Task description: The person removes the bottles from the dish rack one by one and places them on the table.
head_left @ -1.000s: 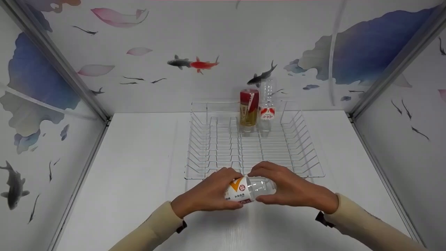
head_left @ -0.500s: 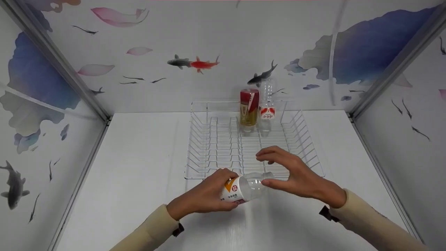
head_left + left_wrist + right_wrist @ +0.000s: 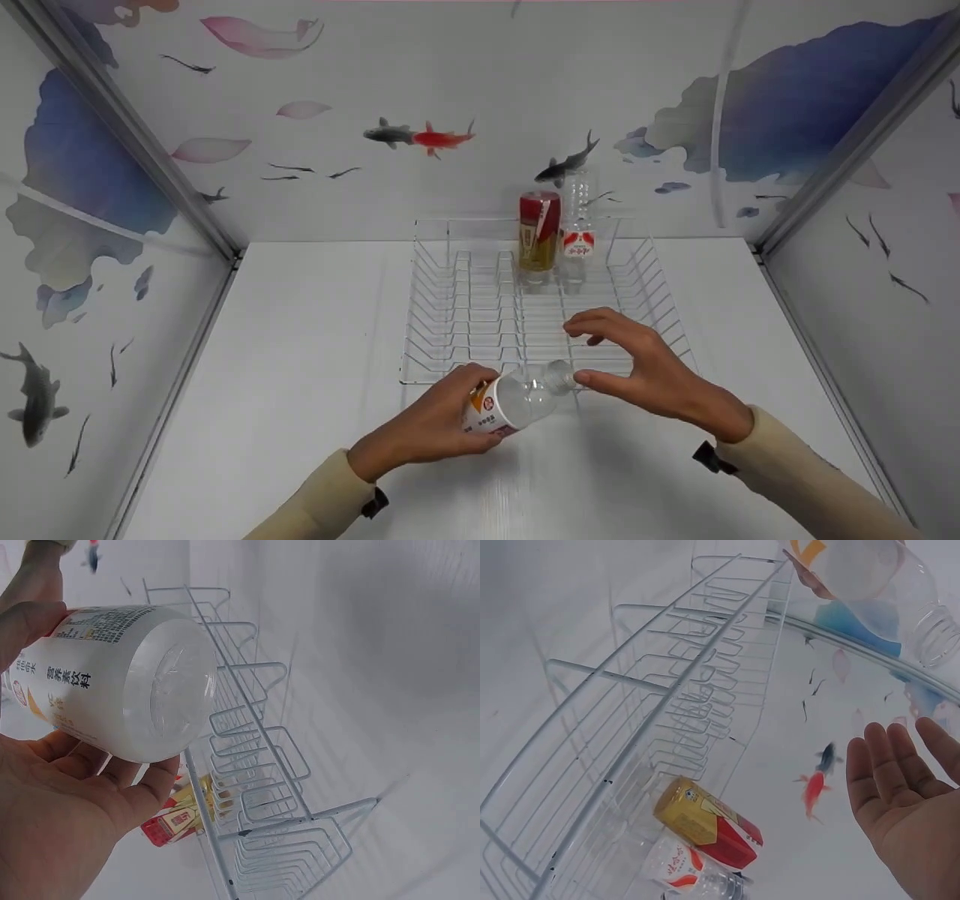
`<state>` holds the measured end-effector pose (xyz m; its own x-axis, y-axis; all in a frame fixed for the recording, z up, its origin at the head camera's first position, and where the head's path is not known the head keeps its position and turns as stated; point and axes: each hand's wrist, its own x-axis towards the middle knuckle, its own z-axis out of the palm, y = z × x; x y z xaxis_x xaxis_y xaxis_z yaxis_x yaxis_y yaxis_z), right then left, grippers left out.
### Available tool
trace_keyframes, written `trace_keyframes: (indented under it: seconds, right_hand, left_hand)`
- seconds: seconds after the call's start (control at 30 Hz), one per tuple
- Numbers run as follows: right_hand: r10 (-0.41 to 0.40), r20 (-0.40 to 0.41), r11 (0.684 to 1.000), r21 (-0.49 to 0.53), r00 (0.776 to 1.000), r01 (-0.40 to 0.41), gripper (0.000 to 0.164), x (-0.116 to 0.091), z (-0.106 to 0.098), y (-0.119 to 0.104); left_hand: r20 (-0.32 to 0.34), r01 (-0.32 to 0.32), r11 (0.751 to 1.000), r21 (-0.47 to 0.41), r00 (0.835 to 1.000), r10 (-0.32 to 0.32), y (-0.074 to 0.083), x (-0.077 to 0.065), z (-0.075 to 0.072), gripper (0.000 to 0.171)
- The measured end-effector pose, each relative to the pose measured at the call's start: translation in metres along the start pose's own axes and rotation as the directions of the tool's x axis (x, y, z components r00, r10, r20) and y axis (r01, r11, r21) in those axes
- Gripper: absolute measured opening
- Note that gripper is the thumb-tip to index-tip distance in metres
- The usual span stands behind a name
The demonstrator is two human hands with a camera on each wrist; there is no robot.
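Observation:
My left hand (image 3: 427,421) grips a clear plastic bottle (image 3: 521,399) round its white and orange label. The bottle lies tilted, its neck turned toward my right hand. In the left wrist view the bottle's base (image 3: 180,694) faces the camera, with fingers curled beneath it. The threaded, capless mouth (image 3: 937,637) shows in the right wrist view. My right hand (image 3: 660,375) is spread beside the neck, thumb tip right at the mouth in the head view and nothing between its fingers.
A wire dish rack (image 3: 465,322) stands behind my hands. At its back are a red and gold can (image 3: 539,232) and a clear bottle with a red and white label (image 3: 579,246), both upright. Printed panels wall in the white table (image 3: 300,315).
My right hand has let go of the bottle's neck end and moved right and back, its fingers spreading. My left hand has shifted slightly left, and the bottle's neck has tilted farther up and back.

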<state>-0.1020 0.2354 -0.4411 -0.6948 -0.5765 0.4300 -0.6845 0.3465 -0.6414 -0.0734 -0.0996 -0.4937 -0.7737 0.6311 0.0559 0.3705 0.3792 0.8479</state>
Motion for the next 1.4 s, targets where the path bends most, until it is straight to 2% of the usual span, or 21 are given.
trace_keyframes:
  seconds: [0.43,0.73,0.87,1.1,1.4]
  right_hand:
    - [0.026,-0.035,1.0,0.015,0.999,-0.026,0.057,-0.001,-0.003,0.01]
    - [0.109,-0.061,0.994,0.028,0.992,-0.107,0.055,-0.004,-0.009,0.025]
    - [0.136,-0.071,0.991,0.027,0.988,-0.134,0.053,-0.006,-0.012,0.034]
    - [0.247,-0.068,0.969,0.044,0.967,-0.245,0.05,-0.006,-0.017,0.049]
    - [0.276,-0.083,0.961,0.046,0.958,-0.273,0.049,-0.007,-0.02,0.063]
  left_hand:
    - [-0.094,0.025,0.997,-0.077,0.995,-0.032,-0.004,-0.013,-0.003,0.069]
    - [-0.164,0.024,0.989,-0.148,0.985,-0.048,-0.015,-0.027,-0.009,0.071]
    - [-0.207,0.026,0.988,-0.15,0.977,-0.057,-0.02,-0.033,-0.011,0.073]
    - [-0.264,0.047,0.987,-0.156,0.961,-0.088,-0.028,-0.043,-0.012,0.078]
    - [-0.355,0.103,0.975,-0.195,0.92,-0.168,-0.035,-0.057,-0.015,0.077]
